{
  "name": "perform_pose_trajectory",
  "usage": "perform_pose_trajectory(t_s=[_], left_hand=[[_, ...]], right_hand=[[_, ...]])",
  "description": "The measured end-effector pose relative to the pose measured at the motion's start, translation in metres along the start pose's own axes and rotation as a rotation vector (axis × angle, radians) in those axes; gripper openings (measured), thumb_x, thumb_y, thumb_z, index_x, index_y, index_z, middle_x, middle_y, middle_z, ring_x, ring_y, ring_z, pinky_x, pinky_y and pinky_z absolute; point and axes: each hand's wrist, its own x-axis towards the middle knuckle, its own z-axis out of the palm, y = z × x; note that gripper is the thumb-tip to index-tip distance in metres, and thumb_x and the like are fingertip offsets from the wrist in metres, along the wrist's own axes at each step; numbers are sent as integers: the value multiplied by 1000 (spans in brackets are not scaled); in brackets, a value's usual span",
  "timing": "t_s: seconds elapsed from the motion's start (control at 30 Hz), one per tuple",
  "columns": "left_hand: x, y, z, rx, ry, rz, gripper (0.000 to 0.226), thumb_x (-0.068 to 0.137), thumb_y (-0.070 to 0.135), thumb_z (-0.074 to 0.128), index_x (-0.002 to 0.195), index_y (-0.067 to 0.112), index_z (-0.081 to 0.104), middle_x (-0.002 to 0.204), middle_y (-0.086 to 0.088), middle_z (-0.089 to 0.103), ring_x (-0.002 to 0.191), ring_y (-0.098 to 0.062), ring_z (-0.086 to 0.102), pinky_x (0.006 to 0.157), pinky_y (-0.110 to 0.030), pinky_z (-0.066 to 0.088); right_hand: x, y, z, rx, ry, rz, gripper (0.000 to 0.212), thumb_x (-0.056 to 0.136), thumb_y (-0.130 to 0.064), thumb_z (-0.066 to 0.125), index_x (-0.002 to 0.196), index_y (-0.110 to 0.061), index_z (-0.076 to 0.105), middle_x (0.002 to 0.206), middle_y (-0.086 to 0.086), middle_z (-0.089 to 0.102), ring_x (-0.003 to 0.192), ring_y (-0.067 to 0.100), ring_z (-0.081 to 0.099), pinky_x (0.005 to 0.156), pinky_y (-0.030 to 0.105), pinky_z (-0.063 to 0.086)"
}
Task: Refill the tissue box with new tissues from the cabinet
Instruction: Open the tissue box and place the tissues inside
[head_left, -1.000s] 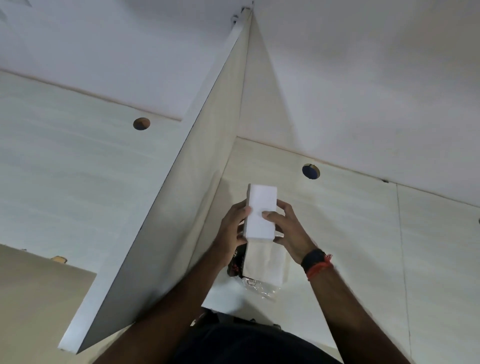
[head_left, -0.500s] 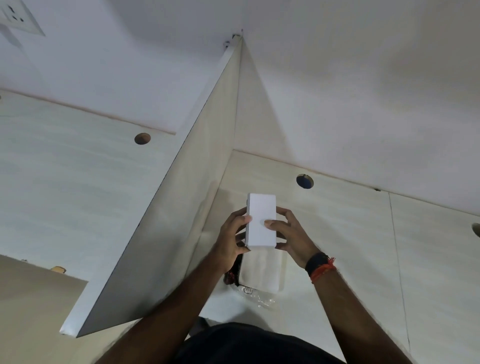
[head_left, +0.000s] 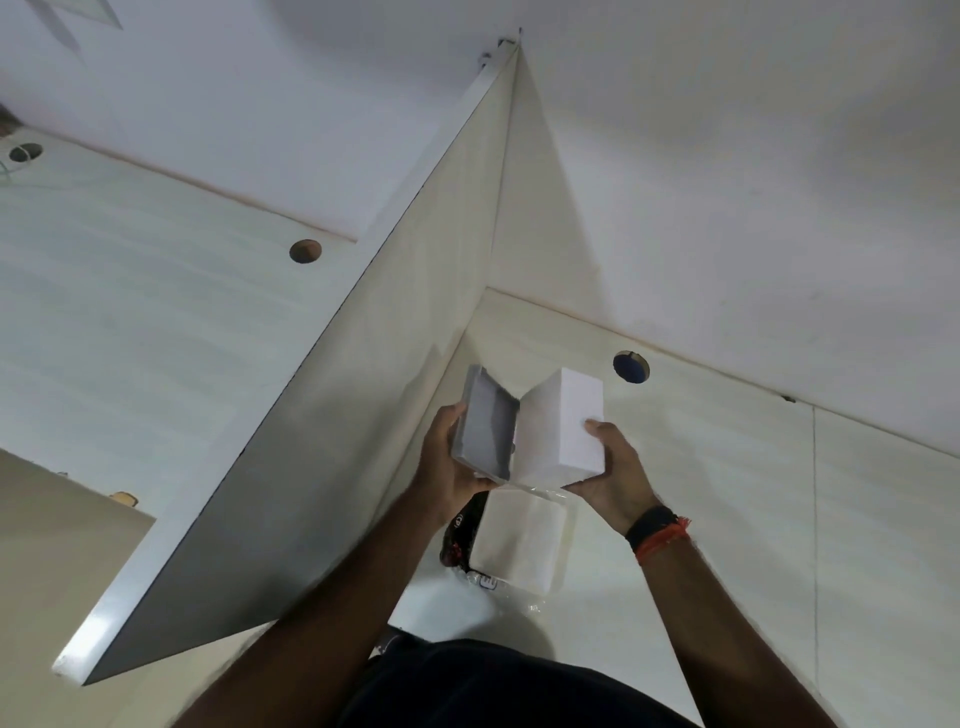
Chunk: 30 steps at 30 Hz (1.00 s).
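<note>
Here the white tissue box (head_left: 561, 428) is being held open above the pale desk (head_left: 727, 493), split into two halves that are spreading like a book. Its long axis is running away from the person, toward the wall (head_left: 727, 182), and the hinge line between the halves is following that same direction. The grey inside of the left half, the lid (head_left: 485, 423), is facing up and to the right, while the right half is showing its plain white outer face toward the camera.

The left hand (head_left: 447, 462) is cupping the lid from below and outside, thumb lying along its near edge, fingers wrapped round the back and out of sight. The right hand (head_left: 613, 467) is gripping the white half, its thumb pressing flat on the top face and its fingers curled underneath. Both forearms are reaching forward and converging on the box; a dark wristband with an orange thread (head_left: 657, 532) is sitting on the right wrist.

Just beneath the hands, a pack of tissues (head_left: 519, 545) in clear plastic wrap is lying on the desk, close to the upright partition panel (head_left: 322, 441). A round cable hole (head_left: 630, 367) is lying beyond the box.
</note>
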Motion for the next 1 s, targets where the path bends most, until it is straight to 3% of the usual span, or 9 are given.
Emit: perform_pose_trajectory(t_s=[0.1,0.2,0.3,0.4,0.47,0.57,0.77,0.9,1.0], left_hand=[[14,7,-9,-129,27,-69,67,69,55,65,122,13,69,120,-24,62,111,-41,54,106,-62,31],[29,10,-19,-158,89,-95,83,60,50,75,133,13,59,125,-23,59,117,-45,53,101,-72,32],[41,10,-24,-81,213,-142,71,73,40,69,135,10,51,126,-24,58,116,-48,54,84,-68,50],[50,12,-19,141,334,-175,37,99,30,43,126,5,47,103,-21,61,89,-39,62,58,-50,59],[62,14,-20,300,395,-146,30,102,23,37,125,5,44,104,-19,60,76,-32,62,44,-41,59],[82,19,-29,401,458,-96,36,101,21,39,134,8,35,123,-18,51,84,-27,61,49,-42,61],[108,17,-42,478,500,-80,42,98,24,46,137,9,40,128,-15,49,112,-35,57,62,-42,61],[116,10,-49,705,531,-44,35,93,21,52,127,10,52,108,-9,59,91,-25,60,81,-47,58],[114,9,-50,858,526,24,20,89,16,52,103,8,65,84,-8,61,72,-22,53,59,-30,44]], right_hand=[[10,-4,-18,241,-5,3,41,86,-37,57,120,-14,59,111,12,63,109,34,58,98,56,45],[20,3,-35,352,-28,78,47,84,-49,55,117,-16,57,123,14,62,125,43,53,106,72,29],[29,15,-44,378,-46,139,49,84,-56,53,113,-18,62,134,17,60,130,49,50,101,81,25],[42,25,-51,458,-2,157,48,85,-54,58,108,-12,66,142,22,54,131,53,48,103,79,28],[50,29,-54,481,33,155,52,88,-52,57,116,-8,65,142,24,53,131,54,47,104,77,30],[65,31,-61,447,116,182,60,94,-53,49,131,-7,58,143,21,55,128,54,50,105,72,36],[89,27,-63,210,308,208,50,102,-48,41,135,-14,57,131,18,65,119,43,61,89,58,55],[95,22,-54,29,484,170,33,102,-37,47,116,-12,63,113,15,65,107,36,64,76,48,60],[100,26,-55,-99,644,134,19,94,-21,55,88,-6,65,97,15,61,96,35,60,61,38,61]])
